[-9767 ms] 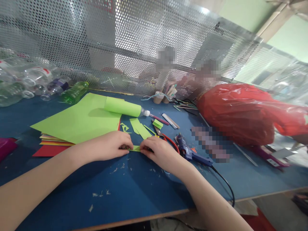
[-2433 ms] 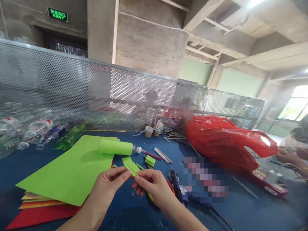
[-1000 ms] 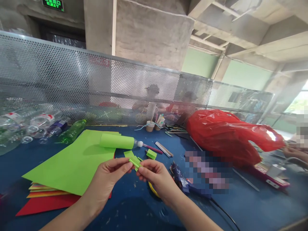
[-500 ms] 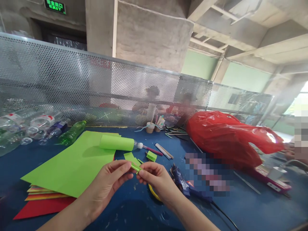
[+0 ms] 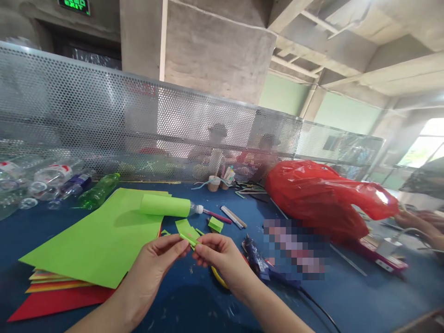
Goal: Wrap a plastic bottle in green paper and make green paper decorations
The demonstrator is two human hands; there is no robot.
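Note:
Between my two hands is a narrow green paper strip (image 5: pixel 188 239), folded or rolled small. My left hand (image 5: pixel 157 263) pinches its left end between thumb and fingers. My right hand (image 5: pixel 222 259) pinches the other end. Just beyond the fingertips lie a green paper scrap (image 5: pixel 186 228) and a small folded green paper piece (image 5: pixel 215 225). A bottle wrapped in green paper (image 5: pixel 165 205) rests on its side on a green sheet (image 5: pixel 83 245), which tops a stack of coloured paper. Partly hidden behind my right hand is a yellow curved thing (image 5: pixel 219 278), perhaps a scissors handle.
A blue glue gun (image 5: pixel 255 259) with a black cord lies right of my hands. Plastic bottles (image 5: pixel 99 192) stand or lie at left. A red plastic bag (image 5: pixel 319 199) covers the right side, near another person's hand (image 5: pixel 421 226). A perforated metal screen (image 5: pixel 138 120) runs behind.
The view has shifted slightly, moving most things a little left. My left fingers have moved on the green paper strip, and more of it shows. Another person's arm shows more at right.

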